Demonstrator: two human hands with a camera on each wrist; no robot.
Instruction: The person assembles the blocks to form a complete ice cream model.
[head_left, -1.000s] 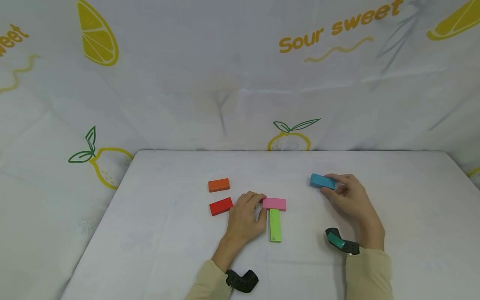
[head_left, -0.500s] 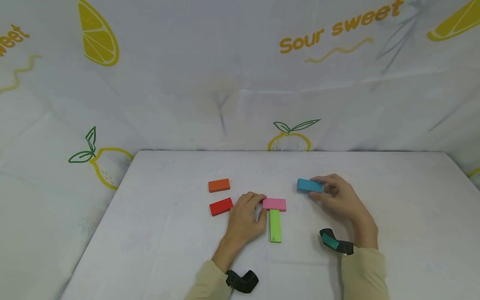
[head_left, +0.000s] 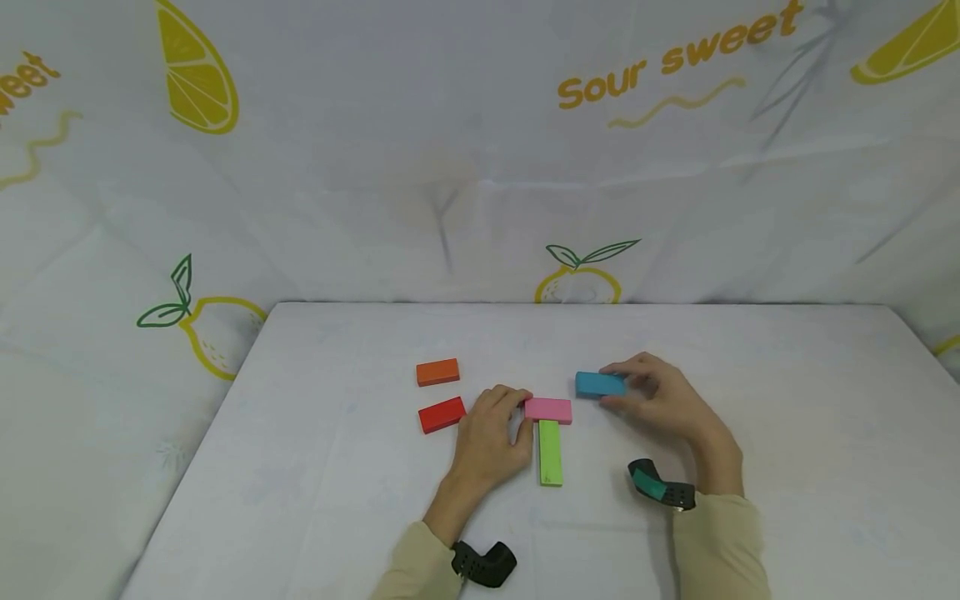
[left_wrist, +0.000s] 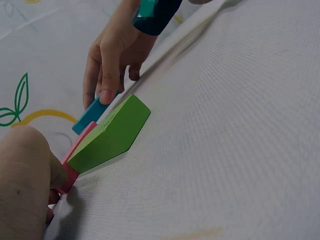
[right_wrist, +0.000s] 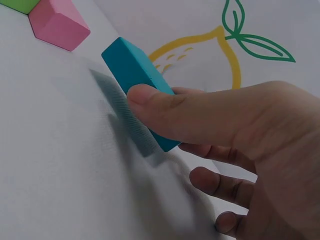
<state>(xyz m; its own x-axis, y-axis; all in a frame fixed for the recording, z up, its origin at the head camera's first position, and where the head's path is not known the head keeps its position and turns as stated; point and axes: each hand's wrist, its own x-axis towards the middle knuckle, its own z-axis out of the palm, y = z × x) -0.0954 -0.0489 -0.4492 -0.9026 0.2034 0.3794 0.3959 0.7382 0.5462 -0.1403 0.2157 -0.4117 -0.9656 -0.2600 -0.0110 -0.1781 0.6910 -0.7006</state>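
Note:
Between thumb and fingers my right hand [head_left: 663,400] pinches a blue block [right_wrist: 132,75], just right of the pink block; in the right wrist view it hovers above the cloth over its own shadow. My left hand [head_left: 491,437] pinches the left end of the pink block [head_left: 548,410], which lies crosswise on the table. A light green block [head_left: 550,454] lies lengthwise, its far end against the pink one's near side. In the left wrist view the left fingertips are partly hidden behind the hand.
Left of the pink block lie a red block [head_left: 442,414], close beside my left hand, and an orange block [head_left: 437,372] behind it. A white cloth covers the table [head_left: 300,467]. Behind its far edge hangs a lemon-printed backdrop [head_left: 360,167].
The right hand has carried the blue block leftward and a little nearer, towards the pink block, turning it more level. My left hand and the other blocks stay in place.

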